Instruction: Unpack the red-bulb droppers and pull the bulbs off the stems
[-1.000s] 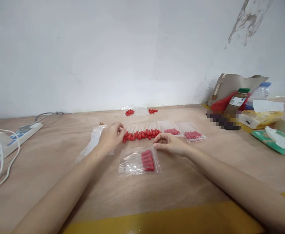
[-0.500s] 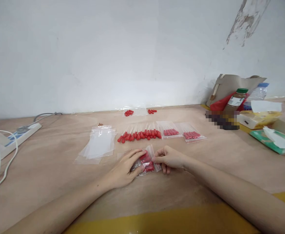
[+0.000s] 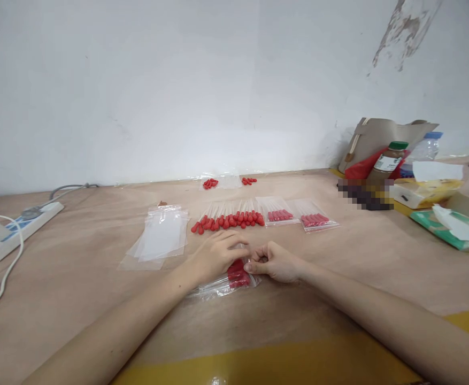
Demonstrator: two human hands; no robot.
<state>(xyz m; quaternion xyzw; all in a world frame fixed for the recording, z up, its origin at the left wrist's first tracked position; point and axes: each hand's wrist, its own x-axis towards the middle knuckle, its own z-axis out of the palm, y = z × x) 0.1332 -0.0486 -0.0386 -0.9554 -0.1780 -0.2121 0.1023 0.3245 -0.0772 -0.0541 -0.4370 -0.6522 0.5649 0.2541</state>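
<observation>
A clear zip bag (image 3: 214, 289) lies flat on the table in front of me, with several glass droppers inside; their red rubber bulbs (image 3: 238, 274) sit towards the zip end. My left hand (image 3: 217, 256) reaches over the bag from the left, its fingers bent onto the upper corner by the zip and its thumb hidden. At the zip edge, my right hand (image 3: 274, 262) pinches the bag between thumb and forefinger. Just beyond my hands, a row of loose red-bulbed droppers (image 3: 228, 220) lies on the table.
Filled dropper bags (image 3: 276, 211) lie right of the row. Flat zip bags (image 3: 162, 235) are stacked left. Red bulbs (image 3: 210, 184) rest near the wall. A power strip (image 3: 33, 227) with white cables is far left; a bottle (image 3: 386, 163), handbag (image 3: 398, 131) and tissue packs (image 3: 454, 230) stand right.
My left hand has shifted up and over the bag's upper zip corner, uncovering the bag's lower part. The right hand has slid slightly left along the zip edge. The camera view has shifted slightly.
</observation>
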